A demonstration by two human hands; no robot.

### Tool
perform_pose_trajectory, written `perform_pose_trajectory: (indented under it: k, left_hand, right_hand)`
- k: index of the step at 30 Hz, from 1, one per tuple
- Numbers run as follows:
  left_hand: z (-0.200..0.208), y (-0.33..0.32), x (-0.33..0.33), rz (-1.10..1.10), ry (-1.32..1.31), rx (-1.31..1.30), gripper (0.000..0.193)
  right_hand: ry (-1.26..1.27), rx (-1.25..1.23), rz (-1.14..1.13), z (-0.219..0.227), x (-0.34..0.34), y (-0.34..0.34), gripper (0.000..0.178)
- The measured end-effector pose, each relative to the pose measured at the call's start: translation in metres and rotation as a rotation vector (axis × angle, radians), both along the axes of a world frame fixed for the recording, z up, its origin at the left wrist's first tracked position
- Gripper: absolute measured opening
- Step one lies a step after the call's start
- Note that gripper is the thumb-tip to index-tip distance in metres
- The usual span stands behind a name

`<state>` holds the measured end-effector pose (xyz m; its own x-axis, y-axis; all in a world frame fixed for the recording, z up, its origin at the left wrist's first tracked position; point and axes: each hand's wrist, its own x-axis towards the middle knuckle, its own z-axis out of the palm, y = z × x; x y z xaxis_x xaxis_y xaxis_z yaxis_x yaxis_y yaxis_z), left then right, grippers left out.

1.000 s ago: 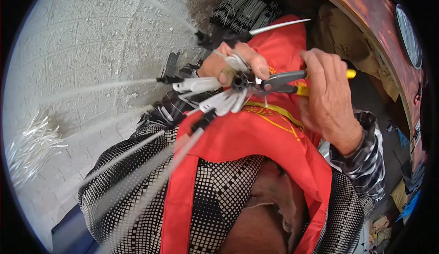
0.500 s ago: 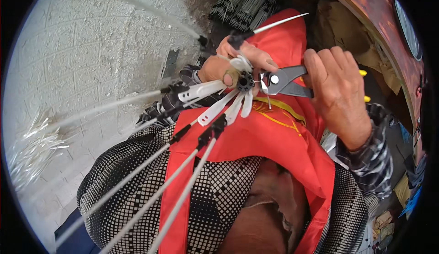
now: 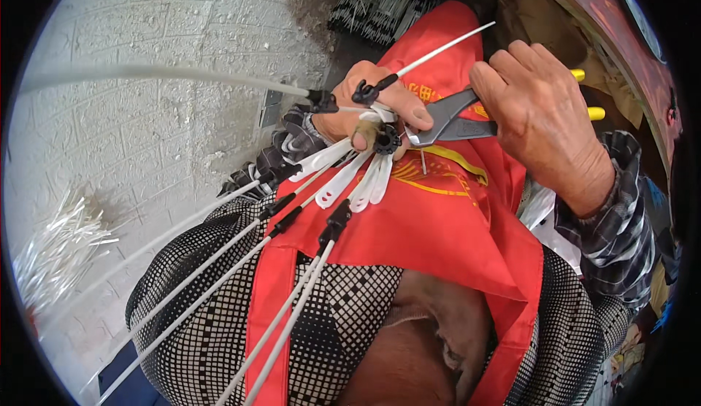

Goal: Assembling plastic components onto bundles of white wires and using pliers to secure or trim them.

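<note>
- Clock centred on hub. Between 8 and 9, far out: white strips [image 3: 62, 249], loose bundle, well apart from both hands.
- Between 9 and 10: blurred rib [image 3: 190, 74], swung lower than half a second ago.
- 7 to 8: more ribs [image 3: 308, 289], fanned across lap, black joints; sharper now than a second ago, so the piece is probably steadier for plier work.
- 10 to 11: left hand [image 3: 347, 93], closed in a pinch on hub and slat roots; thumb reaches over to the pliers, a fingertip at hub's 9 o'clock side. Other fingers mostly hidden.
- 6 to 8: slats [image 3: 342, 181], white, flat, splayed from hub.
- Centre: hub [image 3: 387, 139], black, toothed, held above red apron [image 3: 438, 231].
- 4: thin wire [image 3: 423, 163], end sticking out; wire work looks unfinished, judgement only.
- 1: lone rib [image 3: 445, 50], pointing away.
- 3: pliers [image 3: 447, 116], nose just beside hub; handle ends swung up since last frame, pivot now under left thumb. Likely a new angle on the wire; can't tell if nose bites it.
- 2 to 3: right hand [image 3: 540, 106], wrapped round both handles; handles parted, so not fully squeezed.
</note>
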<state>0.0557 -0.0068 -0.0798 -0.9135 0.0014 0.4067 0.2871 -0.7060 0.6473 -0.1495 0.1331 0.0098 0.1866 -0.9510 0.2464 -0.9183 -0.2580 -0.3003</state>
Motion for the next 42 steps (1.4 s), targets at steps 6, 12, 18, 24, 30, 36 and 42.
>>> perform_pose_trajectory:
  k: [6,12,18,24,30,36,42]
  left_hand:
    - [0.000,-0.002,0.003,0.028,-0.130,0.102,0.076]
    - [0.014,-0.007,0.009,-0.073,-0.118,0.007,0.092]
    - [0.002,-0.010,0.015,-0.072,-0.183,0.193,0.106]
    - [-0.005,-0.024,0.002,-0.203,0.027,0.105,0.099]
    - [0.025,0.000,0.012,0.055,-0.319,-0.172,0.080]
    - [0.030,0.012,0.015,0.106,-0.348,-0.052,0.065]
    - [0.021,0.002,0.011,0.098,-0.240,-0.115,0.076]
  right_hand:
    - [0.010,-0.101,0.018,-0.010,0.003,-0.008,0.014]
    - [0.052,-0.098,-0.001,-0.006,0.009,-0.013,0.015]
    - [-0.121,0.008,0.038,-0.011,0.012,-0.012,0.016]
    - [-0.177,0.106,-0.001,-0.011,0.020,-0.005,0.012]
    - [-0.443,0.515,0.193,-0.007,0.006,-0.005,0.015]
    - [-0.542,0.557,0.265,-0.022,0.010,0.000,0.018]
    - [-0.333,0.215,0.197,-0.019,0.012,0.002,0.018]
